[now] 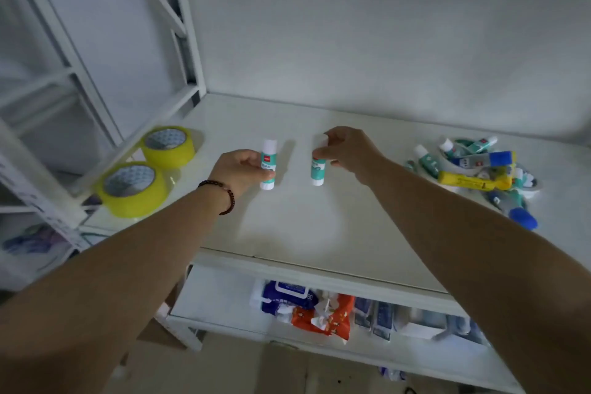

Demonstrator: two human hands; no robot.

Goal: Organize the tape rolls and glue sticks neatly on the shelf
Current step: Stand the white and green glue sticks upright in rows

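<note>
Glue sticks stand upright mid-shelf, one pinched in each hand: left hand (241,169) grips one glue stick (268,165), right hand (345,150) holds another (318,169) by its top. Two yellow tape rolls (150,169) sit left; a jumbled pile (473,169) right. Either stick could topple on release. Labels are blurred.

Left hand (238,169) curled; right hand (347,152) pinching — arms outstretched

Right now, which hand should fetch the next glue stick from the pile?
Right. The right hand is nearer the pile at the shelf's right end; the left hand sits toward the yellow tape rolls.
</note>
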